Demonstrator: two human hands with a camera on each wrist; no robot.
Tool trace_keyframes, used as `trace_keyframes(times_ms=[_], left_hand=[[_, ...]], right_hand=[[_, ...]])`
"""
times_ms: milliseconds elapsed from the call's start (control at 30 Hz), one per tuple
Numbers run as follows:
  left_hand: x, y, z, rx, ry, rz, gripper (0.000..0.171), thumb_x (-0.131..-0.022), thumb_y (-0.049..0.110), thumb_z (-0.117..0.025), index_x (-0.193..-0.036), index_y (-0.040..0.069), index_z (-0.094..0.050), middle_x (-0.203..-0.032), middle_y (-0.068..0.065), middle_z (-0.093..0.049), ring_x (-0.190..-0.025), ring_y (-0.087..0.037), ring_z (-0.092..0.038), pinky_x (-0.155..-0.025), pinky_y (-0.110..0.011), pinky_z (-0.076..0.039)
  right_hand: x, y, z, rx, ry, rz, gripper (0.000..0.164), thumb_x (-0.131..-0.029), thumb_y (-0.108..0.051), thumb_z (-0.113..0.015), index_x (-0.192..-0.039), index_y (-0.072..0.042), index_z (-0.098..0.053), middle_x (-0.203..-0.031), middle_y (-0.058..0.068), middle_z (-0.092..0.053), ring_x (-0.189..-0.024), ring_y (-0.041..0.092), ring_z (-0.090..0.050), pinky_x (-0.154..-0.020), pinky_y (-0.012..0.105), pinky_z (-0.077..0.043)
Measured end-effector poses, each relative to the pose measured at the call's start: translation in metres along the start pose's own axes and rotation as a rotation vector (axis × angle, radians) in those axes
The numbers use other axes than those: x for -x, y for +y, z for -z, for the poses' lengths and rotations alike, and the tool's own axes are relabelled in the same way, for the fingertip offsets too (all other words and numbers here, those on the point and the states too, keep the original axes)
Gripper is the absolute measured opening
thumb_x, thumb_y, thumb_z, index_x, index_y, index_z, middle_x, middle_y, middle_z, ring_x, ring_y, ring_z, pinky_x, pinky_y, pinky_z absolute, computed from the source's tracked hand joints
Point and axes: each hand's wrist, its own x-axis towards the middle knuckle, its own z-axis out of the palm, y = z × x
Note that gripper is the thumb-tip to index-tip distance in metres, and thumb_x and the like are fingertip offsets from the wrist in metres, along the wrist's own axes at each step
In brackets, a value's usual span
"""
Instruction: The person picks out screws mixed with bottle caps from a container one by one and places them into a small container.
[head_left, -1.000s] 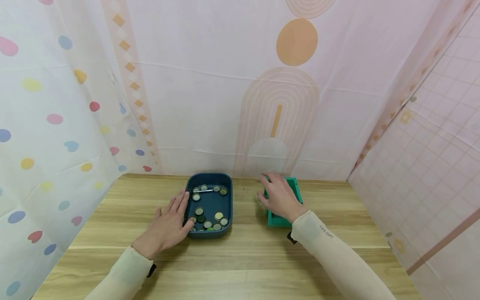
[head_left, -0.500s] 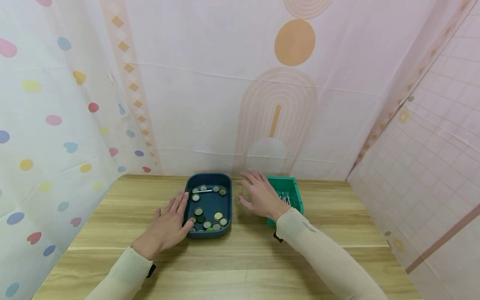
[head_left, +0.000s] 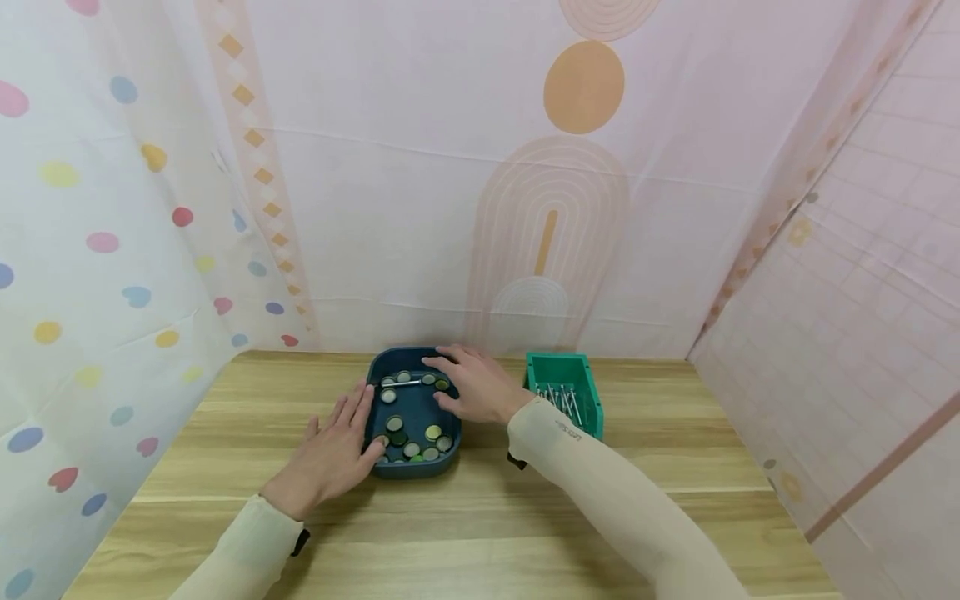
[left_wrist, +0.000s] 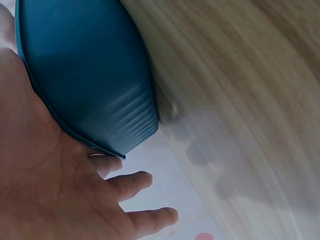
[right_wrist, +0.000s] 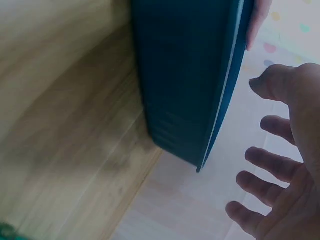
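A dark blue tray [head_left: 418,410] on the table holds several round bottle caps [head_left: 432,432] and one thin silver nail-like rod [head_left: 402,383]. My left hand [head_left: 330,450] rests along its left side with the fingers straight and the thumb at the rim; in the left wrist view the palm [left_wrist: 55,175] lies against the tray's edge. Over the right rim hovers my right hand [head_left: 483,387], fingers spread and holding nothing. From the right wrist view, its fingers [right_wrist: 272,165] stand apart from the tray's wall [right_wrist: 185,85].
Right of the tray stands a green box [head_left: 594,392] with several silver nail-like rods [head_left: 561,402] inside. Both containers sit near the back edge of the wooden table [head_left: 450,542]. Patterned cloth [head_left: 390,208] hangs behind and at both sides.
My right hand has moved left from over the green box to the right rim of the blue tray, uncovering the rods in the box. The left hand stays put.
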Motion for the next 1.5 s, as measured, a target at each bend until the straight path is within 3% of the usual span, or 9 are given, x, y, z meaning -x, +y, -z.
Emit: trace_keyframes(times_ms=[367,600,833,1000,1167,1367,1500], left_hand=[[0.003,-0.005,0.005,-0.009,0.0,0.007,0.089,-0.12,0.043,-0.058,-0.185,-0.002,-0.019,-0.195,-0.027,-0.016,-0.175,-0.061,-0.028,-0.127,-0.096,-0.026],[0.006,-0.004,0.006,0.002,-0.012,0.013,0.087,-0.12,0.042,-0.057,-0.185,-0.002,-0.018,-0.195,-0.026,-0.014,-0.176,-0.06,-0.025,-0.128,-0.096,-0.025],[0.008,-0.002,0.005,-0.005,-0.004,0.005,0.086,-0.12,0.042,-0.057,-0.185,-0.001,-0.02,-0.195,-0.026,-0.016,-0.175,-0.061,-0.029,-0.127,-0.096,-0.027],[0.009,0.0,0.004,-0.011,-0.007,0.004,0.086,-0.12,0.041,-0.057,-0.185,-0.001,-0.02,-0.195,-0.026,-0.017,-0.175,-0.061,-0.03,-0.128,-0.095,-0.027],[0.01,0.0,0.004,-0.01,-0.014,0.004,0.086,-0.121,0.042,-0.057,-0.185,0.0,-0.02,-0.195,-0.026,-0.016,-0.175,-0.06,-0.029,-0.128,-0.095,-0.027],[0.01,-0.001,0.004,-0.012,-0.014,0.009,0.086,-0.12,0.043,-0.057,-0.186,0.0,-0.019,-0.196,-0.025,-0.015,-0.176,-0.059,-0.028,-0.129,-0.095,-0.026],[0.01,-0.001,0.004,-0.016,-0.018,0.005,0.087,-0.12,0.044,-0.057,-0.185,-0.001,-0.019,-0.195,-0.025,-0.016,-0.176,-0.059,-0.028,-0.129,-0.095,-0.026]], right_hand=[[-0.06,-0.031,0.005,-0.047,-0.227,-0.032,0.062,-0.117,-0.036,-0.073,-0.175,-0.025,-0.055,-0.175,0.009,-0.059,-0.158,0.026,-0.063,-0.128,0.045,-0.058],[-0.096,-0.051,-0.001,-0.03,-0.373,0.014,0.059,-0.115,-0.023,-0.076,-0.171,-0.019,-0.059,-0.176,0.006,-0.06,-0.167,0.024,-0.055,-0.138,0.038,-0.047],[-0.132,-0.049,-0.05,0.012,-0.465,-0.087,0.06,-0.112,-0.02,-0.077,-0.169,-0.034,-0.062,-0.176,-0.009,-0.06,-0.166,0.012,-0.053,-0.141,0.037,-0.043],[-0.133,-0.049,-0.062,0.038,-0.496,-0.1,0.055,-0.111,-0.017,-0.079,-0.162,-0.035,-0.068,-0.164,-0.011,-0.07,-0.149,0.008,-0.067,-0.132,0.037,-0.053],[-0.118,-0.062,-0.04,0.028,-0.464,-0.141,0.053,-0.113,-0.018,-0.077,-0.163,-0.032,-0.068,-0.169,-0.003,-0.066,-0.157,0.014,-0.063,-0.132,0.042,-0.054],[-0.116,-0.065,-0.037,0.039,-0.475,-0.164,0.044,-0.114,-0.017,-0.077,-0.155,-0.03,-0.073,-0.154,-0.005,-0.077,-0.14,0.012,-0.073,-0.123,0.04,-0.061],[-0.108,-0.068,-0.028,0.047,-0.455,-0.155,0.044,-0.113,-0.019,-0.079,-0.155,-0.029,-0.072,-0.161,0.0,-0.07,-0.142,0.015,-0.072,-0.121,0.041,-0.062]])
